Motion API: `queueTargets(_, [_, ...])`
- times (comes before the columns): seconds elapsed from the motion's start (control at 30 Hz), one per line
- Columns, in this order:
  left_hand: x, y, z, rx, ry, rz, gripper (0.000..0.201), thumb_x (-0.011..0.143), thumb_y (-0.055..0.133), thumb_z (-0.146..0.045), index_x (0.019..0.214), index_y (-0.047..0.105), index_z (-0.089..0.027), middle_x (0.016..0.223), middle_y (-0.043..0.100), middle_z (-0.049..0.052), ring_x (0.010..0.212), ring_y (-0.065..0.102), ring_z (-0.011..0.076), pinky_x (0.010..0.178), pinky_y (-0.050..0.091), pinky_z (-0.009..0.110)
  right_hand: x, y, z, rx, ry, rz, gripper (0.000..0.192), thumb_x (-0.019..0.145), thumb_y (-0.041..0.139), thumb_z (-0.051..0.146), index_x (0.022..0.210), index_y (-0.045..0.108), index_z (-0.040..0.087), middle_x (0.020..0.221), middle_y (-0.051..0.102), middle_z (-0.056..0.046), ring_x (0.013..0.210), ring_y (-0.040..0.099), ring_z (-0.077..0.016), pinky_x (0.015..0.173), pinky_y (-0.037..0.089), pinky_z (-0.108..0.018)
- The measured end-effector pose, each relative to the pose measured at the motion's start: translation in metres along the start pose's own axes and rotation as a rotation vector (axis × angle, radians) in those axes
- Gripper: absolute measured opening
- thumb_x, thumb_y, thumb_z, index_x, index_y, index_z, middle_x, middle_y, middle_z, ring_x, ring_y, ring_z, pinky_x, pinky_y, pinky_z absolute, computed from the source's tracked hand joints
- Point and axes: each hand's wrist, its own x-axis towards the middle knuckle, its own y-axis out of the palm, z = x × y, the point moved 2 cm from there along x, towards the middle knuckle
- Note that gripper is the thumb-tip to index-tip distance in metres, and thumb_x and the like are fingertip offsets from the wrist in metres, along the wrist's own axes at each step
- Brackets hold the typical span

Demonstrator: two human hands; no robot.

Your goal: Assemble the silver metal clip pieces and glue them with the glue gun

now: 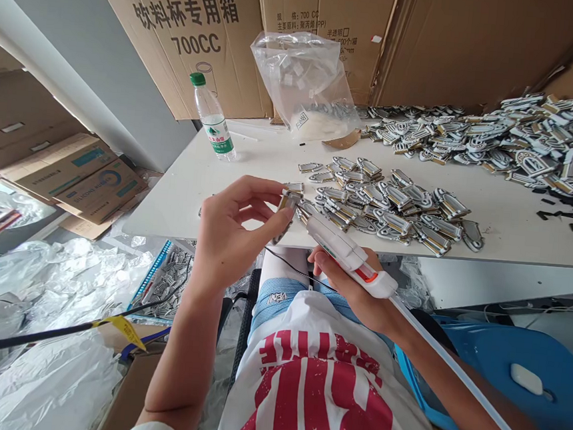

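Hand (229,237) below carton (192,33) ("700CC")

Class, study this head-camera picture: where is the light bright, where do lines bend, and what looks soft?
Head view: daylight washes out the white table; the plastic bag and bottle show glare; edges bow from wide-angle distortion; the left hand, right hand and glue gun stay fairly sharp, with soft shadows.

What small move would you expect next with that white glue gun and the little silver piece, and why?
Probably a slight squeeze to lay glue: the white glue gun in the right hand has its nozzle against the small silver badge piece pinched by the left hand, above the white table's edge.
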Motion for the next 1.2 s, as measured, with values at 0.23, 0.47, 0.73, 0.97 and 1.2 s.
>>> queueTargets(0.23, [0.0,-0.001,0.0,-0.006,-0.006,0.011,0.021,0.087,0.088,-0.022,0.107,0.082,-0.025,0.096,0.082,0.003,0.081,0.075,0.017,0.078,0.07,0.036,-0.002,0.0,0.0,0.024,0.004,0.001,0.04,0.099,0.07,0.065,0.087,0.073,0.026,0.082,0.065,-0.007,0.065,0.05,-0.0202,0.055,0.041,-0.035])
queueTargets(0.47, [0.001,0.0,0.001,-0.008,-0.006,-0.002,0.021,0.087,0.088,-0.023,0.106,0.081,-0.025,0.097,0.083,0.004,0.083,0.076,0.0179,0.078,0.07,0.037,-0.003,0.001,0.001,0.018,0.01,-0.012,0.04,0.098,0.071,0.065,0.086,0.073,0.027,0.082,0.066,-0.006,0.063,0.05,-0.0195,0.054,0.04,-0.035])
queueTargets(0.73, [0.002,-0.001,0.004,-0.009,-0.001,-0.009,0.021,0.087,0.088,-0.024,0.106,0.081,-0.025,0.096,0.082,0.004,0.083,0.077,0.0185,0.076,0.071,0.037,-0.004,0.001,-0.002,-0.002,0.023,-0.003,0.04,0.1,0.068,0.066,0.088,0.073,0.027,0.083,0.064,-0.006,0.065,0.049,-0.0208,0.056,0.04,-0.036])
queueTargets(0.97, [0.003,-0.003,0.006,-0.036,-0.015,-0.04,0.021,0.085,0.089,-0.024,0.105,0.082,-0.025,0.096,0.082,0.004,0.082,0.077,0.0185,0.075,0.072,0.036,-0.003,0.0,0.0,-0.051,-0.01,0.004,0.039,0.1,0.069,0.063,0.086,0.073,0.027,0.082,0.068,-0.007,0.073,0.058,-0.0239,0.066,0.049,-0.039])
queueTargets(1.2, [0.006,-0.016,0.012,-0.018,-0.012,-0.119,0.025,0.087,0.09,-0.028,0.11,0.083,-0.029,0.1,0.084,0.003,0.087,0.08,0.0208,0.08,0.072,0.039,-0.003,-0.006,0.004,0.004,-0.027,0.032,0.041,0.099,0.071,0.063,0.081,0.069,0.026,0.08,0.063,-0.006,0.068,0.051,-0.0208,0.059,0.045,-0.035])
